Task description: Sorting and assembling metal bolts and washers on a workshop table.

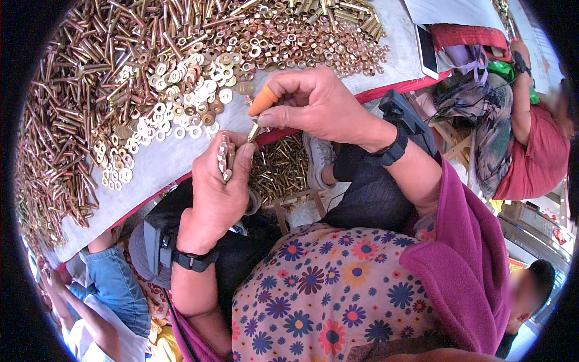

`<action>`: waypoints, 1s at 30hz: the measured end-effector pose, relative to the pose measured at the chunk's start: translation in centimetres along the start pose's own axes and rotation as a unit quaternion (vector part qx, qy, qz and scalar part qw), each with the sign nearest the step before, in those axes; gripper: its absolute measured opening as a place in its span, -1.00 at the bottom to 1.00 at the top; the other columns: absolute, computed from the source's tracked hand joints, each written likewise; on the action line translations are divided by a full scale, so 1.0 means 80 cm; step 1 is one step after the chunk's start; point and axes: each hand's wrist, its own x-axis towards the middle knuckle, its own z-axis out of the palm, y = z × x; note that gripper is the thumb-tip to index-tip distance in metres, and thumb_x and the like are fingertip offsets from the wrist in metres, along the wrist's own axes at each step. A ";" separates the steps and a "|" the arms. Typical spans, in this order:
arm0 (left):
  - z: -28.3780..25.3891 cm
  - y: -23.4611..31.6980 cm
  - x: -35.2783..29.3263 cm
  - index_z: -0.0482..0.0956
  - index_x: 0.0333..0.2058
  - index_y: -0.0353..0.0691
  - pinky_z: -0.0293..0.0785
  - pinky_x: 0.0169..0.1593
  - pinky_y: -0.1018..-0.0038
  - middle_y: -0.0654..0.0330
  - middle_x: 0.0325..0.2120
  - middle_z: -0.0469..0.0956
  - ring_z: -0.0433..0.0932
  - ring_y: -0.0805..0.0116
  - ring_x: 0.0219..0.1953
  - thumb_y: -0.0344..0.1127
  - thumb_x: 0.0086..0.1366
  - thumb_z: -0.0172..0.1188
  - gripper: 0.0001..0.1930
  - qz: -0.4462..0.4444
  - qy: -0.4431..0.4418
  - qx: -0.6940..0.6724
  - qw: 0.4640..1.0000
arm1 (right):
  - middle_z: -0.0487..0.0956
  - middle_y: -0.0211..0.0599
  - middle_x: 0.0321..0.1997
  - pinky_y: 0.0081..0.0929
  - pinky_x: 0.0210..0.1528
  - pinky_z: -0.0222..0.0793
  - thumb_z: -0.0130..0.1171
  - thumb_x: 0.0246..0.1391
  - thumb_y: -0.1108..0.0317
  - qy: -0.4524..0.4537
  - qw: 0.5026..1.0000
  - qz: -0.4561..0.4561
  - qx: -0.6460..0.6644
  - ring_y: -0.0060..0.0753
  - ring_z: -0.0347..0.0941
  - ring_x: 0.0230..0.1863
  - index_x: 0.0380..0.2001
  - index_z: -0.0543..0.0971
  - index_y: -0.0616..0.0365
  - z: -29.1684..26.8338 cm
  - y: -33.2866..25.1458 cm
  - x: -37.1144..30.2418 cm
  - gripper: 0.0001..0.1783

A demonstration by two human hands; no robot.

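Over the table's near edge, my two hands meet at one slim gold-coloured bolt (254, 131). Thumb and fingers of my left hand (217, 187) close round its lower end. Several more shiny metal pieces (225, 158), seen end-on, are tucked along that hand's fingers; their exact kind is unclear. My right hand (316, 105) is closed at the bolt's upper end, with an orange finger cot (263, 101) on one finger. A small metal bit shows beside that cot, too small to name. Flat washers (181, 99) lie just beyond my left hand.
Hex nuts (313, 45) spread at the back right of the table, and a heap of bolts and metal sleeves (78, 108) covers the left. Below the edge stands a container of metal parts (280, 169). A phone (427, 51) lies at right. Other people sit on both sides.
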 end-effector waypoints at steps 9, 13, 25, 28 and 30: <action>0.002 -0.002 0.000 0.40 -0.36 -0.31 0.28 -0.52 0.46 0.13 -0.66 0.39 0.32 0.37 -0.66 -0.49 0.25 0.13 -0.92 0.028 0.019 0.067 0.997 | 0.46 -0.54 -0.65 -0.71 -0.58 0.19 0.28 0.07 0.26 0.037 0.973 -0.047 -0.224 -0.80 0.29 -0.56 -0.52 0.58 0.23 0.007 0.006 0.002 -0.75; 0.001 -0.004 0.002 0.36 -0.36 -0.30 0.33 -0.49 0.33 -0.03 -0.62 0.43 0.43 -0.02 -0.59 -0.53 0.21 0.13 -0.90 0.079 0.033 0.118 0.989 | 0.46 -0.50 -0.68 -0.71 -0.59 0.20 0.24 0.10 0.23 0.012 0.981 0.032 -0.191 -0.78 0.31 -0.58 -0.54 0.58 0.23 0.004 -0.004 -0.002 -0.72; -0.005 0.004 0.002 0.41 -0.37 -0.30 0.28 -0.54 0.44 0.09 -0.67 0.40 0.33 0.29 -0.68 -0.50 0.25 0.12 -0.94 0.036 0.045 0.079 0.995 | 0.47 -0.24 -0.50 -0.38 -0.38 0.38 0.01 -0.16 0.62 0.057 0.951 -0.152 -0.264 -0.21 0.46 -0.45 -0.42 0.57 0.17 -0.003 -0.003 -0.001 -0.78; -0.003 0.002 0.002 0.42 -0.36 -0.31 0.25 -0.54 0.48 0.15 -0.68 0.37 0.29 0.39 -0.67 -0.47 0.27 0.12 -0.94 0.049 0.043 0.063 0.996 | 0.47 -0.21 -0.49 -0.29 -0.38 0.39 0.04 -0.17 0.57 0.084 0.957 -0.170 -0.220 -0.12 0.46 -0.42 -0.48 0.56 0.13 -0.003 -0.009 0.001 -0.84; -0.001 0.002 -0.001 0.43 -0.34 -0.32 0.23 -0.53 0.53 0.24 -0.69 0.36 0.26 0.54 -0.63 -0.43 0.29 0.11 -0.92 0.009 0.018 0.047 0.999 | 0.46 -0.21 -0.49 -0.35 -0.39 0.38 0.02 -0.15 0.60 0.020 0.929 -0.186 -0.318 -0.17 0.43 -0.47 -0.42 0.59 0.12 -0.008 0.009 0.002 -0.77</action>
